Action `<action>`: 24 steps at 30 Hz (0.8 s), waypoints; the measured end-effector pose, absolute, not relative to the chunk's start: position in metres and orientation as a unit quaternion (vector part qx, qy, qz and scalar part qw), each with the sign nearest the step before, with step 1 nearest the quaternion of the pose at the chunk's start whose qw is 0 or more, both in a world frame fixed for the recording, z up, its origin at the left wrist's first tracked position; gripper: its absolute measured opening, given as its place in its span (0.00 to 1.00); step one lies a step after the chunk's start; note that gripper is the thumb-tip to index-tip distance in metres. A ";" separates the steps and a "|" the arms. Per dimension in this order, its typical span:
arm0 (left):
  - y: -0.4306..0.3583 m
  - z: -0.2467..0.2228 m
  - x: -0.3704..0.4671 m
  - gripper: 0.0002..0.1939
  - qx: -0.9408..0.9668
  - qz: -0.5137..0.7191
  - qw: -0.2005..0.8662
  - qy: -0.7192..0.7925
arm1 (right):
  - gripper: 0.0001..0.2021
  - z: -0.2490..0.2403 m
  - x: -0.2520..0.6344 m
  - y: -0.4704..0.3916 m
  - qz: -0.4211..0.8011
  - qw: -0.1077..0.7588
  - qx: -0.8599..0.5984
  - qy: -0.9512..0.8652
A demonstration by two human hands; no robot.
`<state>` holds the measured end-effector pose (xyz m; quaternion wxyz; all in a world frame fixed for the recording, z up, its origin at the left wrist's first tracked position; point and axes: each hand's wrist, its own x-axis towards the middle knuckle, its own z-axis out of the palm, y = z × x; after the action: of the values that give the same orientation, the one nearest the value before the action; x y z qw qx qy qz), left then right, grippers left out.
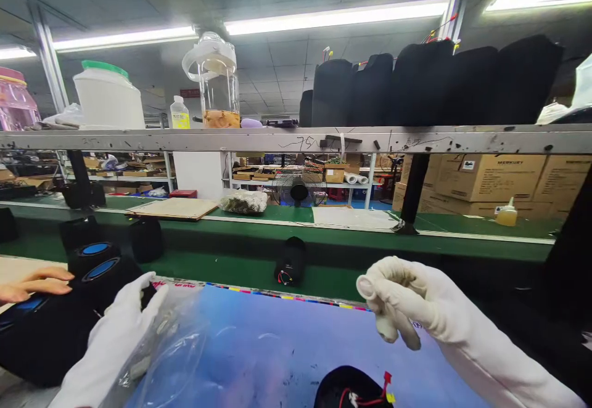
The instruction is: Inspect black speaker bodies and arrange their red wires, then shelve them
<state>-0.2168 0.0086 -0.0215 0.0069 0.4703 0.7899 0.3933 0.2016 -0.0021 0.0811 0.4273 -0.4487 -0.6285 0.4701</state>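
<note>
My left hand, in a white glove, reaches against a group of black fabric-covered cylinders. Its thumb and index finger are stretched apart, with a dark surface between them; no firm grip shows. Two nearby cylinders have blue round ends, one of them just beyond my fingers. A clear plastic bag lies beside that wrist. My gloved right hand hovers over the blue mat, fingers curled into a pinch; whatever it may hold is hidden. Below it, partly cut off, is a black cylinder with red wires and connectors.
Another person's bare hand rests on a black cylinder at far left. Across the green conveyor stands a wired black cylinder. A metal shelf overhead carries jars and black cylinders. A glue bottle stands at right.
</note>
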 end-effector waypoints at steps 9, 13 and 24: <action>-0.012 0.067 -0.036 0.30 0.421 0.567 0.668 0.235 | 0.19 0.076 0.194 -0.015 0.409 0.486 -0.404 -0.658; -0.008 0.072 0.003 0.29 0.387 0.471 0.787 0.095 | 0.14 0.068 0.198 -0.021 0.328 0.562 -0.368 -0.664; 0.018 0.049 0.026 0.22 0.411 0.500 0.735 0.200 | 0.06 0.055 0.200 0.007 0.339 0.518 -0.257 -0.742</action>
<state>0.0257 0.0184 0.0487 0.7353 0.4111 0.2001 0.5003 0.2001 0.0067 0.0545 0.5184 -0.2567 -0.7418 0.3391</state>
